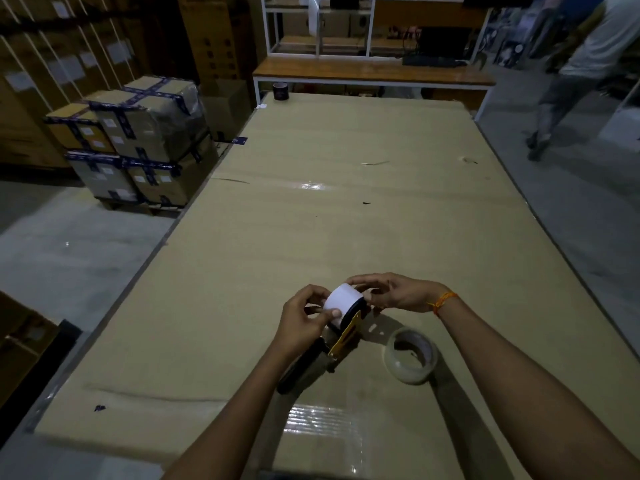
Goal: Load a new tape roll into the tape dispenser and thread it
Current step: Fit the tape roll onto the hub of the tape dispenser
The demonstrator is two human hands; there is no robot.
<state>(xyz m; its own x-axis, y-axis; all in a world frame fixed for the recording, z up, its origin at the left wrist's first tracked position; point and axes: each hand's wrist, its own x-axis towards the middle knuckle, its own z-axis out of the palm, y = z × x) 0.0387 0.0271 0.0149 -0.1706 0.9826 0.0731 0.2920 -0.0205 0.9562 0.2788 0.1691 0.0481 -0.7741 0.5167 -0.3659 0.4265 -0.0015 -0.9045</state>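
Handheld tape dispenser with black handle and yellow metal side plate (341, 344) lies on the cardboard-covered table (346, 220), near edge, centre. Long axis runs diagonal: handle end points toward the near-left, roll end toward the far-right.

White tape roll (343, 304) sits at the dispenser's far end, above the yellow plate, its round face turned to the right and slightly toward the camera. Can't tell if it's fully seated on the hub.

Left hand (304, 318) grips the roll from the left, fingers curled round it, thumb pressed flat on the white outer surface. Right hand (391, 292) comes in from the right, fingers curled over the roll's top and right edge, pinching there; an orange thread band is on that wrist. Exact contact under the right fingertips is hidden.

Second roll, clear tape on a pale core (410, 356), lies flat on the table just right of the dispenser, not touching it. A dark tape roll (280, 90) stands at the table's far-left corner, well apart.
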